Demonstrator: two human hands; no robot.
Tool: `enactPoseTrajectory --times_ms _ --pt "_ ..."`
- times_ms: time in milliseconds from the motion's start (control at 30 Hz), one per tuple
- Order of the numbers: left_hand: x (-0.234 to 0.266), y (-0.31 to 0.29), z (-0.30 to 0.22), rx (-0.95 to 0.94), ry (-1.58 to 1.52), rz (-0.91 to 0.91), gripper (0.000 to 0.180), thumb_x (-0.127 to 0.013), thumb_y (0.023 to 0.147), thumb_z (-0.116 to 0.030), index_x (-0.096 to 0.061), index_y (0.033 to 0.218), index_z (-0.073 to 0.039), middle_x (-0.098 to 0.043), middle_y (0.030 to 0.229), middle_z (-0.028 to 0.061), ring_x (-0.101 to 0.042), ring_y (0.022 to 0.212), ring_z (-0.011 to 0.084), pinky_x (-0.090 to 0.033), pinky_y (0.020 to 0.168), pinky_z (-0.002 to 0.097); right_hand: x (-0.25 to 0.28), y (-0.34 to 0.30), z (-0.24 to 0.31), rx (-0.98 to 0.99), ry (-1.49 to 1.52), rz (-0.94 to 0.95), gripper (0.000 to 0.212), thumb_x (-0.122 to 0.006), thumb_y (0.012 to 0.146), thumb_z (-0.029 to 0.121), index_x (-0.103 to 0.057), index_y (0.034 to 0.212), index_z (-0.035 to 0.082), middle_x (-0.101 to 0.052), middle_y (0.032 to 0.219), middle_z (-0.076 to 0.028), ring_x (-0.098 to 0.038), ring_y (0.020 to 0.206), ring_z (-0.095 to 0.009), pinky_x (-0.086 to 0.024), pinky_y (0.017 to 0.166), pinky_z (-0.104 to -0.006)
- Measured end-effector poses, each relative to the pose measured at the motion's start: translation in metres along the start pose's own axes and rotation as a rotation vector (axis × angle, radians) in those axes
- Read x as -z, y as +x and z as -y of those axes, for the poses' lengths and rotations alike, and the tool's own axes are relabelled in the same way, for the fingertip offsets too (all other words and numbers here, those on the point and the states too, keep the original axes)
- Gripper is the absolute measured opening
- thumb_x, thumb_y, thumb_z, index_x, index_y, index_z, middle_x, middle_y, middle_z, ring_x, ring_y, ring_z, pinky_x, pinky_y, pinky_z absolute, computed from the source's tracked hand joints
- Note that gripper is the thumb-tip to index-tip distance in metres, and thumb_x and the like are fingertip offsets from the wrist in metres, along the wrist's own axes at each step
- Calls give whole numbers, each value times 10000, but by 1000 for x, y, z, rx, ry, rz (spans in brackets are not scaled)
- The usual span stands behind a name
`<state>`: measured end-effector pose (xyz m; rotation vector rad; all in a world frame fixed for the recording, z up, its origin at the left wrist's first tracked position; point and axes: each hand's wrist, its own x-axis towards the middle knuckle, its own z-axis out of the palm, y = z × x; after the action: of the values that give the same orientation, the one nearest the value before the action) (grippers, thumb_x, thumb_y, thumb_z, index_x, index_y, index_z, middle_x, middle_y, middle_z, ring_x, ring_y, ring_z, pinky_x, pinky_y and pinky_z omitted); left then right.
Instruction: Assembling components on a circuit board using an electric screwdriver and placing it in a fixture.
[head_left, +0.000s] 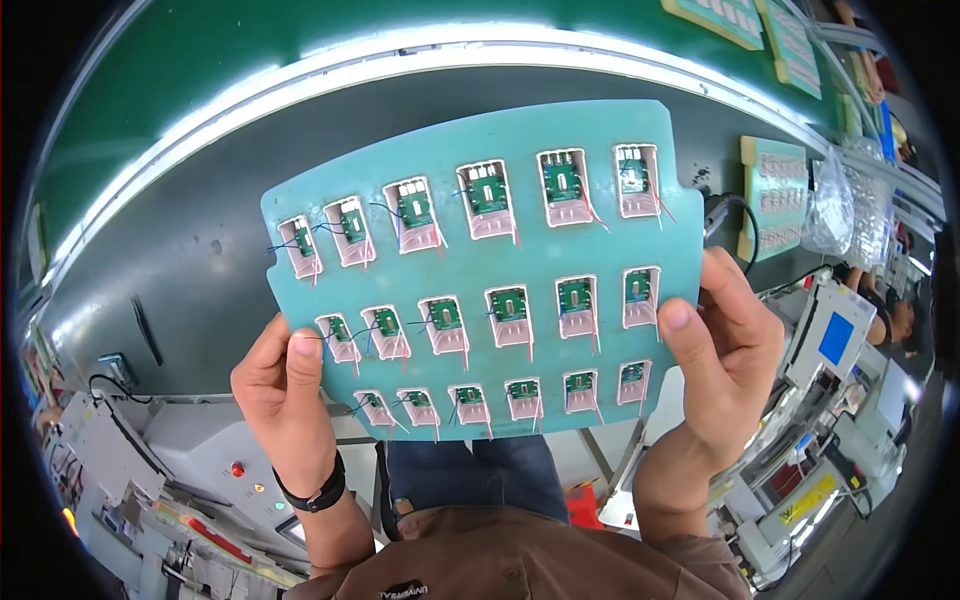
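Observation:
A teal tray [440, 275] fills the middle of the view, held up in front of me by its two side edges. Set into it in three rows are several white plastic housings [511, 328], each with a small green circuit board [487, 190] and thin red, white and dark wires. My left hand [285, 375] grips the left edge, thumb on top and fingers behind. On the opposite edge my right hand [725, 350] pinches the tray the same way, its thumb lying on the face. The fingertips under the tray are hidden.
Behind the tray lies a dark bench top [200, 270] with black tweezers [146, 330] at left. Another tray of parts [775, 200] and clear plastic bags [832, 210] sit at right. A grey machine [235, 465] stands at lower left, further equipment [830, 335] at right.

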<state>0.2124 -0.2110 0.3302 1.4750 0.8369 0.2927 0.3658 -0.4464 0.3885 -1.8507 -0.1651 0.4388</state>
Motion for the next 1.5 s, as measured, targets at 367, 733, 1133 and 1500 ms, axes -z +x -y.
enactPoseTrajectory --times_ms 367,733,1133,1500 --pt "-4 7 -12 -197 -61 61 227 -624 928 -124 -644 1040 72 -585 850 -16 -453 743 41 -347 666 174 7 -19 -18 163 79 -98 319 -622 881 13 -577 1178 -98 -557 942 -40 -520 813 -80 -407 716 -196" --pt "33 5 -26 -300 -107 84 194 -658 897 -98 -646 969 82 -541 805 -4 -414 675 35 -313 584 182 -15 -32 1 227 44 -86 324 -603 900 53 -569 1181 -103 -560 978 -28 -512 850 -77 -398 757 -201" --pt "23 84 103 -80 176 140 282 -591 953 -195 -620 908 83 -488 737 -63 -341 673 42 -277 573 219 -84 57 -145 16 -95 -2 260 -604 859 63 -628 1112 9 -614 891 -144 -570 734 -199 -466 691 -315" --pt "-10 105 31 -657 1075 -87 226 -611 843 -36 -646 1059 21 -625 1034 176 -608 939 306 -476 791 393 -49 33 -115 -250 -791 -818 667 -712 801 288 -415 1307 -30 -532 1035 -191 -516 948 -359 -409 819 -455"
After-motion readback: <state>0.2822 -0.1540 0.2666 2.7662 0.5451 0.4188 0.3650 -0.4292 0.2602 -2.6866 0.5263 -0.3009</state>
